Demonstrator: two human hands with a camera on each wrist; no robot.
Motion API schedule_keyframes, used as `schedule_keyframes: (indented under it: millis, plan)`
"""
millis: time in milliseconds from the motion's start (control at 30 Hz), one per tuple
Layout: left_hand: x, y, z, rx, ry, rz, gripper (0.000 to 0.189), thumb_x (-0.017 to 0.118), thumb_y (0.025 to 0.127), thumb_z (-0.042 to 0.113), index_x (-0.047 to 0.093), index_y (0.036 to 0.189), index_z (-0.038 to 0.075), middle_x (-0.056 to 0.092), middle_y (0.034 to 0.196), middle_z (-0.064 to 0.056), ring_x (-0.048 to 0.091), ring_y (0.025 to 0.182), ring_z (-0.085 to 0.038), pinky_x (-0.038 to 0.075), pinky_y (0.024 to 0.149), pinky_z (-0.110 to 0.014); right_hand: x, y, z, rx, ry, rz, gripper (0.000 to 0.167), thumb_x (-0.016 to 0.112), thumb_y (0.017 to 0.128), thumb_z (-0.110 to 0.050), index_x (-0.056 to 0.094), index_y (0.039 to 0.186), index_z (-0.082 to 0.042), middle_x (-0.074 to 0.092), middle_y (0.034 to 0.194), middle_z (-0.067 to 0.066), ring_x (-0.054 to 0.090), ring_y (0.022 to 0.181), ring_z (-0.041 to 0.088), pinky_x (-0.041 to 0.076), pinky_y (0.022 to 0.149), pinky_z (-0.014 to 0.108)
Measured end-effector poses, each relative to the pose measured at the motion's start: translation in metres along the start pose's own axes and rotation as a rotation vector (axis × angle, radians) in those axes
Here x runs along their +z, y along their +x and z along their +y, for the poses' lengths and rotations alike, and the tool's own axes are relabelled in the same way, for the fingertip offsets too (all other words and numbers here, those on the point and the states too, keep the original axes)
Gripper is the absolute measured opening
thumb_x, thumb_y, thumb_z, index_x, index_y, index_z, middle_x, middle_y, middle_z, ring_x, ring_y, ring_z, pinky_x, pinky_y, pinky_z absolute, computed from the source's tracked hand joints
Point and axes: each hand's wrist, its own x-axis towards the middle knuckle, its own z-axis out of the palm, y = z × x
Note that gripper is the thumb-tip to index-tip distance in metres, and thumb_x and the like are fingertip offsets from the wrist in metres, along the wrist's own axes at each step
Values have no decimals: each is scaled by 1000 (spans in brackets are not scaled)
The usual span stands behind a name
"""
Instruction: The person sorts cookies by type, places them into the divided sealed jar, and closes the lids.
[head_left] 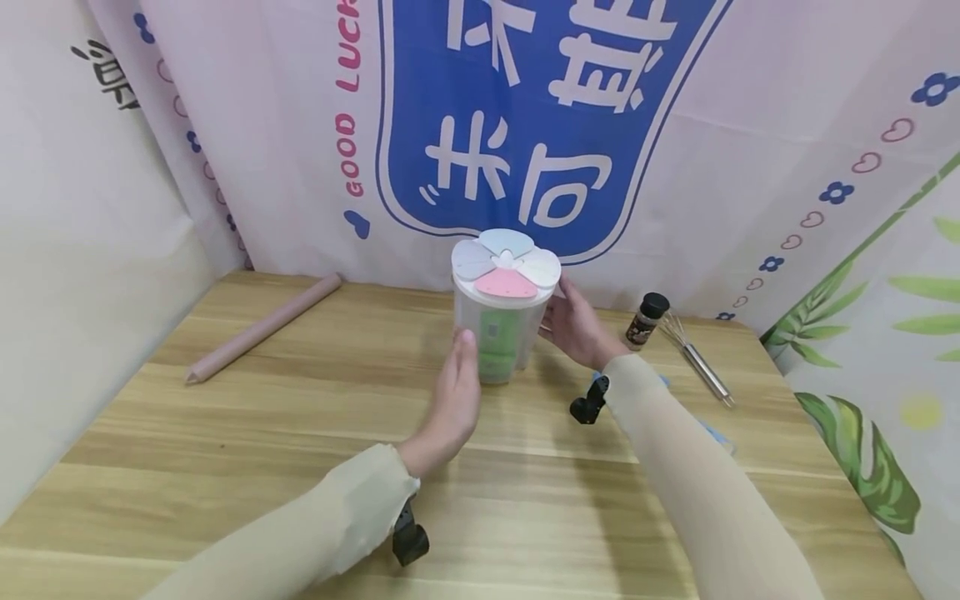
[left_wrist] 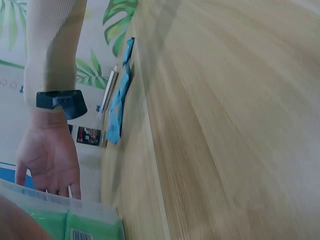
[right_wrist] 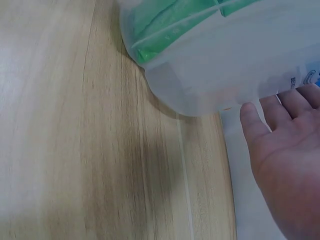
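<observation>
A translucent storage canister (head_left: 495,325) stands toward the back of the table. Its flower-shaped lid (head_left: 504,265) has pale petals and one pink petal at the front. Green packets (right_wrist: 170,20) show through the wall. My left hand (head_left: 453,400) is at the canister's left front side, its thumb pointing up along the wall; its fingers are mostly hidden in the left wrist view. At the right side, my right hand (head_left: 577,323) has its fairly straight fingertips right at the wall, as the right wrist view shows, with the palm away from it.
A pink roll (head_left: 262,329) lies at the back left. On the right are a small black-capped jar (head_left: 645,320) and a whisk (head_left: 701,362). A blue wrapper (left_wrist: 119,100) lies partly behind my right forearm in the head view. A printed cloth (head_left: 300,167) hangs behind the table.
</observation>
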Motion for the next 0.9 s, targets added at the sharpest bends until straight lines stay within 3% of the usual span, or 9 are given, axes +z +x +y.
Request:
schedule_keyframes:
  millis: [267, 433, 700, 900]
  plan:
    - [0, 4, -4, -11, 9, 1, 72, 15, 113, 55, 14, 168, 8, 9, 178, -8, 9, 166, -27, 10, 137, -47, 1, -7, -3, -15, -49, -35, 100, 8, 103, -76, 1, 167, -1, 1, 177, 22, 3, 166, 38, 5, 138, 49]
    - [0, 9, -7, 2, 25, -4, 74, 15, 112, 57, 12, 169, 9, 7, 178, -8, 7, 166, -27, 8, 137, -47, -1, -12, 0, -23, -36, -26, 90, 4, 106, -69, 2, 168, -4, 2, 177, 20, 5, 166, 37, 8, 138, 48]
    - [-4, 26, -11, -10, 29, 7, 74, 14, 111, 60, 21, 168, 13, 21, 176, -5, 18, 165, -26, 16, 136, -48, 4, -27, 12, -79, -69, 11, 91, 3, 106, -68, -2, 167, 0, -4, 177, 21, 0, 166, 37, 7, 137, 48]
    - [-8, 40, -16, 2, -12, -19, 75, 13, 111, 60, 19, 168, 12, 18, 177, -6, 15, 166, -26, 15, 136, -49, 19, -44, 22, -119, -112, 55, 93, 3, 105, -69, -1, 167, 1, -2, 177, 22, 3, 166, 38, 9, 137, 50]
